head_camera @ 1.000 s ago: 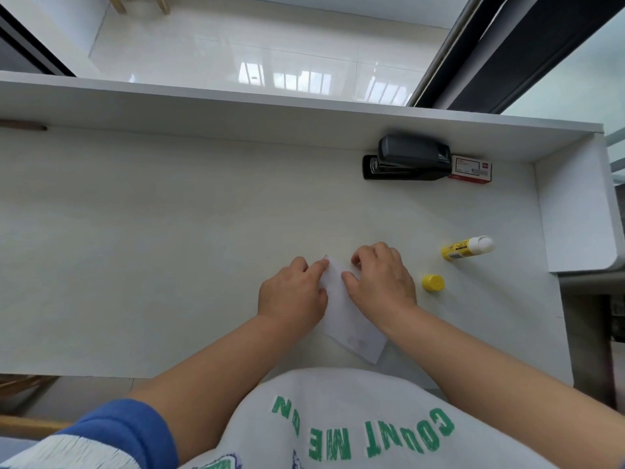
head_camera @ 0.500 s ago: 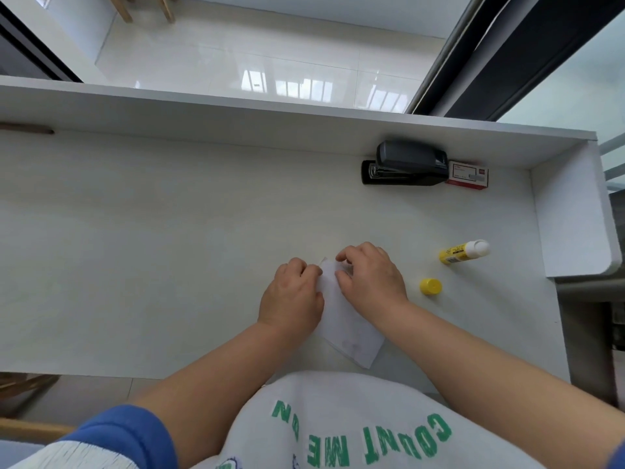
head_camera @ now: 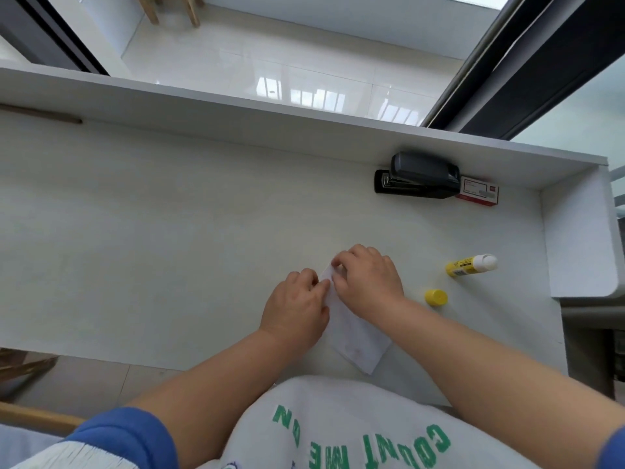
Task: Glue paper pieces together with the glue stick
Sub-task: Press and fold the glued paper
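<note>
The white paper [head_camera: 355, 336] lies at the near edge of the desk [head_camera: 152, 248], slanting toward the person. Both hands rest on its far end: the left hand [head_camera: 296, 306] and right hand [head_camera: 368, 279] have curled fingers pinching the paper's top corner. The uncapped glue stick [head_camera: 470, 264] and its yellow cap [head_camera: 436, 296] lie just right, near the desk's raised side wall. A stapler [head_camera: 419, 176] sits against the back wall. The desk's left stretches wide.

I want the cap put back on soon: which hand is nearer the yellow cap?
Right. The right hand rests on the paper, just left of the yellow cap; the left hand lies beyond it, further left.
</note>
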